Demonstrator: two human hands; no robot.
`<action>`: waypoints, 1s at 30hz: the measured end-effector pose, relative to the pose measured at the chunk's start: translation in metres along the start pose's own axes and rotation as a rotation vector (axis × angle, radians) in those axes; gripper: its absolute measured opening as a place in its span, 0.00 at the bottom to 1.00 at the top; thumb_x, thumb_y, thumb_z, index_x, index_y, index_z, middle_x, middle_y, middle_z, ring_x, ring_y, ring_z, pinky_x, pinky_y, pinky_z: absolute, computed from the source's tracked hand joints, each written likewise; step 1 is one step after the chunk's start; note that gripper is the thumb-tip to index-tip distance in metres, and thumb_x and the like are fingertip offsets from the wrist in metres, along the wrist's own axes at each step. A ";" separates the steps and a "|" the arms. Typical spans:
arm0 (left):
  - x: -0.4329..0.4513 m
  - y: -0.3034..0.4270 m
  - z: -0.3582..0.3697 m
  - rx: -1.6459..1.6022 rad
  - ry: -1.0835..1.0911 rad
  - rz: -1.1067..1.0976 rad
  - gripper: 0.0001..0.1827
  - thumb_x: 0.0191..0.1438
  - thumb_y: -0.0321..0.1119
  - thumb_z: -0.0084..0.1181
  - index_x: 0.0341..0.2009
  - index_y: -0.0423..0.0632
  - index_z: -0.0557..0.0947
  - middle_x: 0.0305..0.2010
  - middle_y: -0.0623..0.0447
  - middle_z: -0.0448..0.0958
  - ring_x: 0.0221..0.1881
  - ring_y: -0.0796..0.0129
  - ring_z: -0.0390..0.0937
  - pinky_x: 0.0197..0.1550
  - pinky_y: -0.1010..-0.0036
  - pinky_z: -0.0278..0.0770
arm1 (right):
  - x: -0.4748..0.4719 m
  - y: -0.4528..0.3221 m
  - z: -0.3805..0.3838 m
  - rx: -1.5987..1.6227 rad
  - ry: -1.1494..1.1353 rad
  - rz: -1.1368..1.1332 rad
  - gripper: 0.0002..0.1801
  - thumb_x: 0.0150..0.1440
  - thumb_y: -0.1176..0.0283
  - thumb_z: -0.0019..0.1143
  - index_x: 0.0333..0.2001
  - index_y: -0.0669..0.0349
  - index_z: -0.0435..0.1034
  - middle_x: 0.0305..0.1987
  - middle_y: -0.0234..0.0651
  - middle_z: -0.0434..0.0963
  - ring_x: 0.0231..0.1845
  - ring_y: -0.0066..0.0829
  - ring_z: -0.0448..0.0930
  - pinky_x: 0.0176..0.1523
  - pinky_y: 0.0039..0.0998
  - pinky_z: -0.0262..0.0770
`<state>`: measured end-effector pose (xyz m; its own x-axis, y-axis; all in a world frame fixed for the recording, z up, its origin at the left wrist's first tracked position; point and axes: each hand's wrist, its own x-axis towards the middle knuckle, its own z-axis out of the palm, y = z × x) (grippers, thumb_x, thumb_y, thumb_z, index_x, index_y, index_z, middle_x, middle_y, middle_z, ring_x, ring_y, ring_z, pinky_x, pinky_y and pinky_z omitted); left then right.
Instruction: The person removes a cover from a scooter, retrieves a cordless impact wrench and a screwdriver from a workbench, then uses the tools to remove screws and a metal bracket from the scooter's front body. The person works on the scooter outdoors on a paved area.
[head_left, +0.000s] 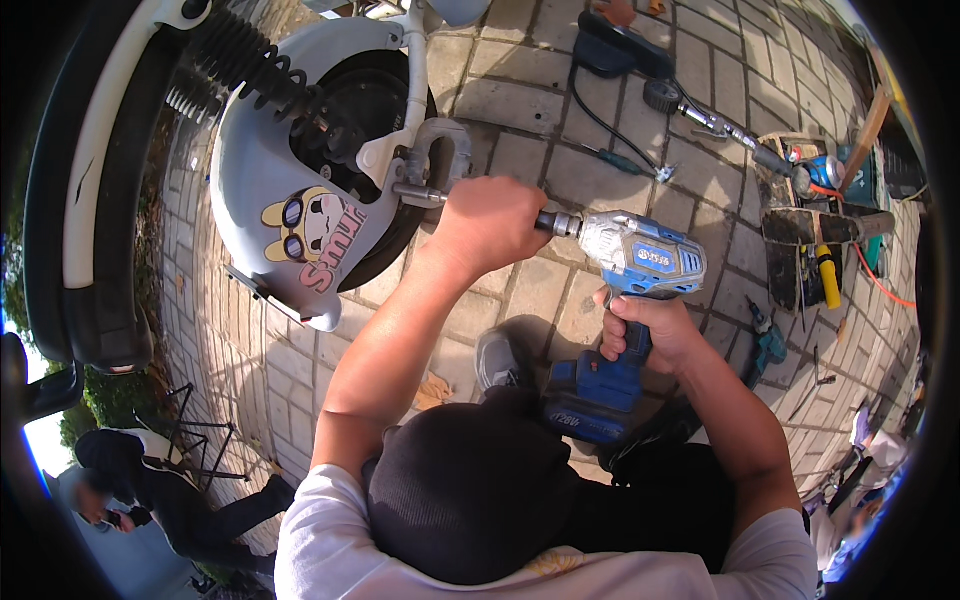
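My right hand (656, 326) grips the handle of a blue cordless impact wrench (652, 251), with a finger by its trigger. My left hand (491, 221) is closed around the long socket extension ahead of its chuck. The socket (420, 193) at the far end points at the axle area of a scooter wheel, by a grey metal bracket (442, 154). Whether it sits on a fastener cannot be made out. A pale grey mudguard (251, 180) with a cartoon sticker covers much of the black wheel (390, 262). A black coil-spring shock absorber (255, 75) runs down to it.
On the brick paving lie a tyre inflator with gauge (664, 97), a screwdriver (619, 159), a green power tool (769, 337) and a tool tray (787, 225) with several tools. My shoe (499, 360) is below. A person (165, 480) sits at lower left; others are at right.
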<state>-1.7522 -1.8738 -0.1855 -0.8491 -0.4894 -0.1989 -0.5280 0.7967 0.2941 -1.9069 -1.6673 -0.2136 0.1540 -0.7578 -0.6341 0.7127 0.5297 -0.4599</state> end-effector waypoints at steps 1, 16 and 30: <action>-0.001 0.001 0.001 -0.003 0.008 -0.006 0.11 0.41 0.42 0.58 0.24 0.48 0.80 0.23 0.45 0.77 0.30 0.47 0.77 0.32 0.57 0.75 | -0.002 0.001 0.001 -0.019 -0.024 -0.037 0.15 0.52 0.72 0.60 0.43 0.65 0.70 0.21 0.37 0.70 0.21 0.30 0.72 0.31 0.33 0.71; -0.007 -0.001 0.004 -0.043 0.124 0.031 0.07 0.40 0.36 0.59 0.24 0.48 0.78 0.24 0.47 0.77 0.30 0.48 0.77 0.31 0.57 0.74 | 0.005 -0.001 -0.012 -0.388 0.083 -0.273 0.09 0.48 0.78 0.62 0.35 0.64 0.73 0.26 0.30 0.74 0.22 0.20 0.72 0.28 0.24 0.69; 0.013 0.015 0.010 -0.016 0.172 0.063 0.09 0.40 0.37 0.60 0.27 0.49 0.77 0.26 0.47 0.78 0.32 0.48 0.77 0.33 0.57 0.74 | 0.003 0.009 -0.041 -0.100 0.013 -0.251 0.18 0.50 0.76 0.58 0.46 0.68 0.70 0.23 0.36 0.73 0.21 0.27 0.72 0.30 0.29 0.70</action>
<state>-1.7706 -1.8647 -0.1925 -0.8698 -0.4931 -0.0171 -0.4726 0.8227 0.3160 -1.9281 -1.6487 -0.2453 -0.0287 -0.8656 -0.5000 0.6560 0.3611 -0.6628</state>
